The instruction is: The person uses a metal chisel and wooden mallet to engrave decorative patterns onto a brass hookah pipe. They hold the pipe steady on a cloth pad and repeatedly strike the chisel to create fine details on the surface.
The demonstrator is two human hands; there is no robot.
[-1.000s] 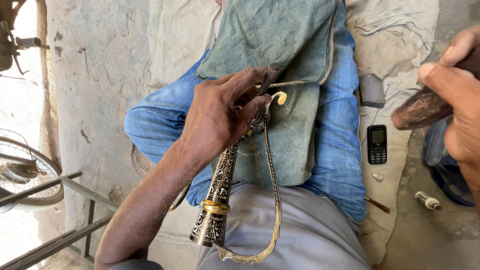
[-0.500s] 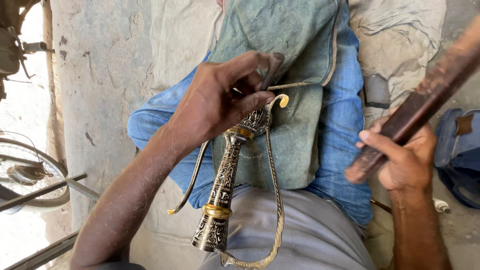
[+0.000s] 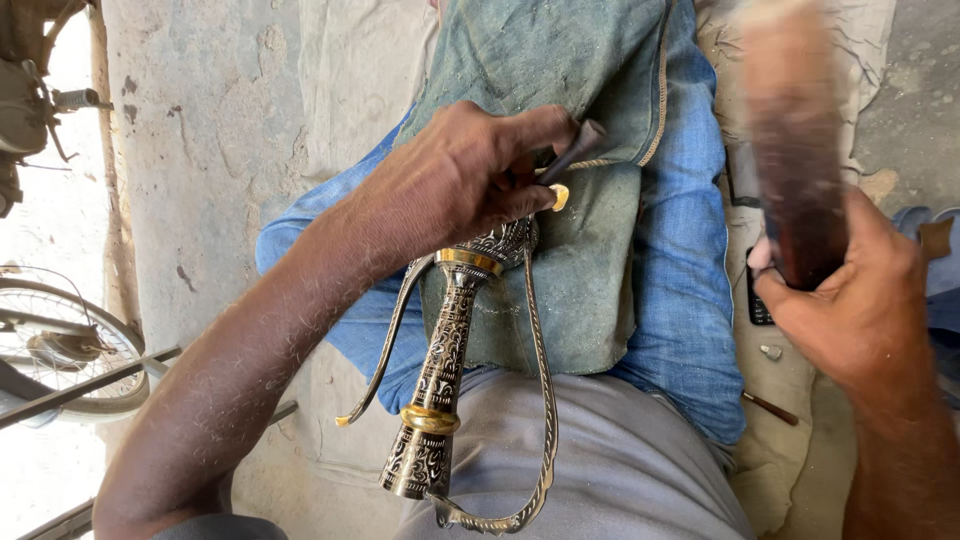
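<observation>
Because the lap is padded with a green cloth (image 3: 590, 270), the ornate hilt (image 3: 440, 370) lies steady across it, pommel toward the body. Left hand (image 3: 470, 175) pins its guard, clamped round a thin punch (image 3: 572, 152). Right hand (image 3: 850, 310) grips a raised, blurred mallet (image 3: 795, 150).

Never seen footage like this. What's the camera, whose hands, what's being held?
One view only: a camera worn on a person's head, looking down at their own lap and bare hands. No machine here.

The left hand pinches a thin dark tool against an ornate metal sword hilt, which has curved guard bars and gold bands and lies on a green cloth over the person's jeans.

The right hand holds a dark wooden mallet-like piece, blurred in the picture.

On the ground at right, small bits and a dark phone-like thing, mostly hidden. At left, a bicycle wheel.
</observation>
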